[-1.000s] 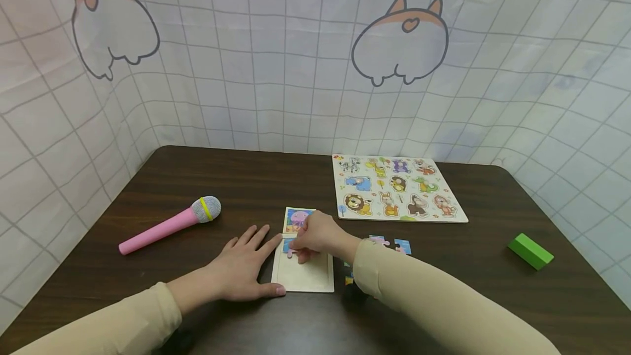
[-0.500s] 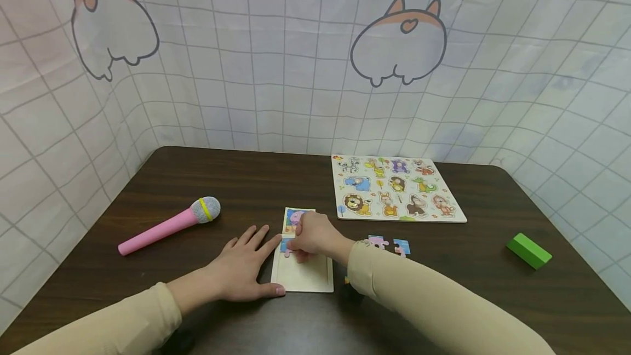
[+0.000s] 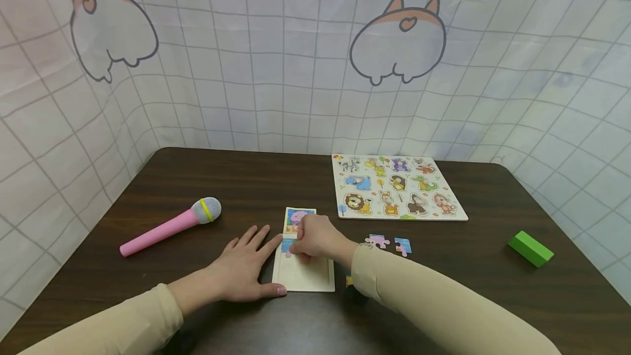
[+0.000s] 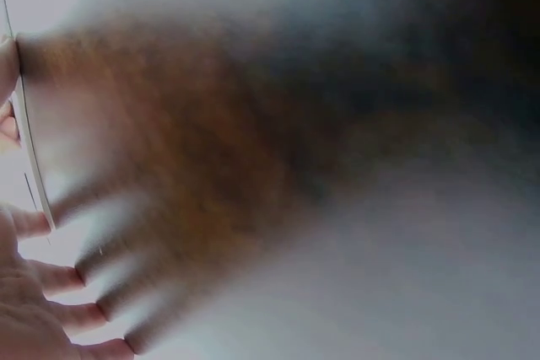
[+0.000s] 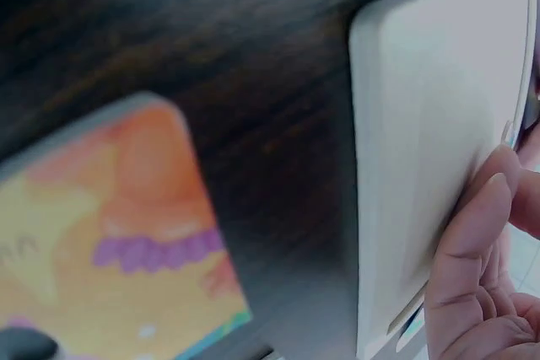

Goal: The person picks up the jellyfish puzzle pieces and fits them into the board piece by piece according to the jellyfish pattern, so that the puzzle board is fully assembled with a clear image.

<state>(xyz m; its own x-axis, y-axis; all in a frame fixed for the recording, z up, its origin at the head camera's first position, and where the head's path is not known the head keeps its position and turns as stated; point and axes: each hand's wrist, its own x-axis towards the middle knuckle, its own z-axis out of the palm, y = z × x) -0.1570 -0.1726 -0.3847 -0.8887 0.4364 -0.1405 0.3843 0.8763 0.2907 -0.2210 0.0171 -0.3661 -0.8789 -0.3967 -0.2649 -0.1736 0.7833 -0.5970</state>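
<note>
A shallow cream puzzle tray (image 3: 303, 278) lies on the dark table, with a small pig picture (image 3: 298, 218) at its far end. A blue-and-pink jigsaw piece (image 3: 287, 246) shows in its upper left corner. Over the tray's upper part, my right hand (image 3: 317, 239) has its fingers curled down and pinches a jigsaw piece mostly hidden beneath them. My left hand (image 3: 241, 267) rests flat with fingers spread, thumb and index finger touching the tray's left edge. In the right wrist view, curled right fingers (image 5: 468, 242) sit against the tray (image 5: 422, 124).
Loose jigsaw pieces (image 3: 377, 241) lie right of the tray, some partly behind the right sleeve. An orange-and-yellow piece (image 5: 126, 225) shows close up in the right wrist view. A pink microphone (image 3: 170, 227), an animal puzzle board (image 3: 396, 188) and a green block (image 3: 531, 248) surround them.
My right hand has shifted only slightly over the tray's upper part, showing a little more of the blue-and-pink piece. The left hand stays in place.
</note>
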